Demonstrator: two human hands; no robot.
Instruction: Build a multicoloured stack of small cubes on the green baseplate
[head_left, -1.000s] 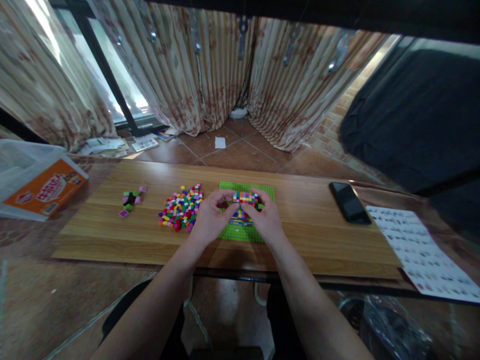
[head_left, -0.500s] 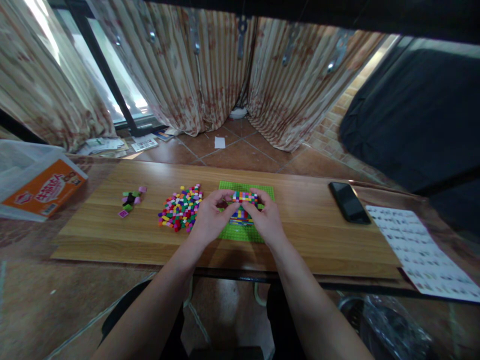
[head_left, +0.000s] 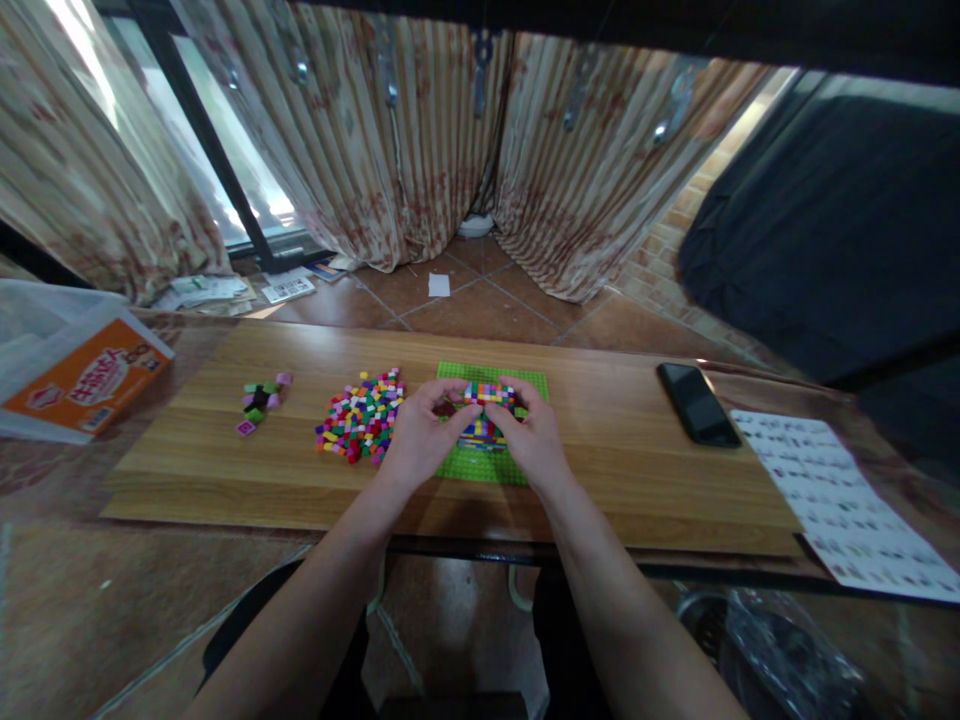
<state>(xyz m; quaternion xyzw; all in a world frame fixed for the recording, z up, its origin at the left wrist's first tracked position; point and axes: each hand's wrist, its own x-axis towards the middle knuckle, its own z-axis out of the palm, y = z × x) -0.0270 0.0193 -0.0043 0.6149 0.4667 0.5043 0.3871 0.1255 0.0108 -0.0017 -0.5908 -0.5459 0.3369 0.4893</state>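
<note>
From the head camera I see both my hands, left (head_left: 420, 430) and right (head_left: 536, 430), clamped on the two ends of a many-coloured brick block (head_left: 491, 393), thumbs nearly meeting on its near side. It sits over the green baseplate (head_left: 469, 466); my fingers hide whether its upper rows are joined to those below. Off to my left stands a see-through plastic tub (head_left: 56, 310) with an orange label (head_left: 90, 378); I can't make out what it holds. Low on my right, below the bench (head_left: 622, 470), crinkled plastic wrap (head_left: 795, 645) bulges beside a dark round rim (head_left: 701, 615), its contents too dim to tell. The baseplate lies between the bench's near and far edges, a strip of wood showing on either side. Just beside my left hand spreads a heap of small loose bricks (head_left: 364, 415), and farther left a little pink, green and black cluster (head_left: 259, 398). On my right, wood grain runs from the baseplate to a dark phone (head_left: 697, 405) near the bench's end, where a printed sheet (head_left: 847, 500) lies close by.
</note>
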